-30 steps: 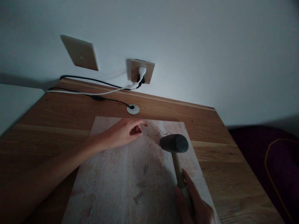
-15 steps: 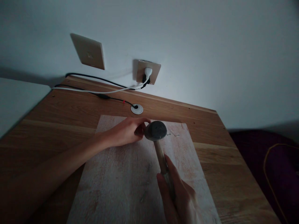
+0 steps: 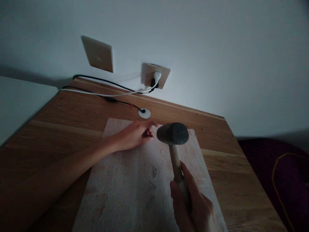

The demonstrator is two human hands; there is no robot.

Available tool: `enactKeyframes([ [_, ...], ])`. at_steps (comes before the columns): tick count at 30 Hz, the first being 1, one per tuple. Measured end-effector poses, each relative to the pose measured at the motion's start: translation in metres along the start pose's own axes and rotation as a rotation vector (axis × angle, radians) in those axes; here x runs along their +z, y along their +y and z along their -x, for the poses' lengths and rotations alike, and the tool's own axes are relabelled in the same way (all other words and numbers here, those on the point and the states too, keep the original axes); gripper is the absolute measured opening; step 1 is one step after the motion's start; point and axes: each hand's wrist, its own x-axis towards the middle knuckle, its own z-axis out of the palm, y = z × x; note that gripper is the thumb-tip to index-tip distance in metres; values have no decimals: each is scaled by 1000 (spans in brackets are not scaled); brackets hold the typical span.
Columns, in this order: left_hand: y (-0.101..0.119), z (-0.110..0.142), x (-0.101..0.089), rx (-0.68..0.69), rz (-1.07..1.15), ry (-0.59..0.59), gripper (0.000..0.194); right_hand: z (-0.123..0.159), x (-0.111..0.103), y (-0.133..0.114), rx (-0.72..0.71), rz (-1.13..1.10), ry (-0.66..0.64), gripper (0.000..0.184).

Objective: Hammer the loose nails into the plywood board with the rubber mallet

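Observation:
My right hand [image 3: 193,206] grips the wooden handle of a hammer [image 3: 173,133], whose dark rounded head hovers over the far part of a pale wooden board [image 3: 120,187]. My left hand [image 3: 136,133] rests on the board just left of the hammer head, fingers pinched together near the board; what they hold is too small and dark to make out. A few loose nails [image 3: 154,174] lie on the board in front of the hammer handle.
The board lies on a wooden desk [image 3: 60,119] against a white wall. A wall socket [image 3: 155,75] with a white plug, a blank wall plate [image 3: 98,53], black and white cables [image 3: 103,93] and a desk grommet [image 3: 144,113] lie behind. A dark purple seat [image 3: 277,170] stands right.
The hammer swung left and down close to my left fingers half a second ago, and has now lifted back up and to the right. My left hand stayed pinched in place.

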Motion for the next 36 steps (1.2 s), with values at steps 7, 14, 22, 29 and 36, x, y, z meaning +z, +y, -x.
enactKeyframes([
  [7, 3, 0, -2, -2, -16, 8, 44, -5, 6, 6, -87, 11, -14, 53],
  [14, 6, 0, -3, 10, -62, 21, 48, -3, 21, 20, -109, -36, -56, 53],
  [22, 8, -1, -1, 29, -131, 28, 52, -3, 18, 16, -63, -70, -92, 57],
  [29, 4, 0, 0, 25, -128, 47, 50, -2, 18, 16, -61, -101, -79, 52],
  [36, 2, 1, 0, -2, -43, 19, 41, -6, 0, -2, 33, -49, -45, 60],
])
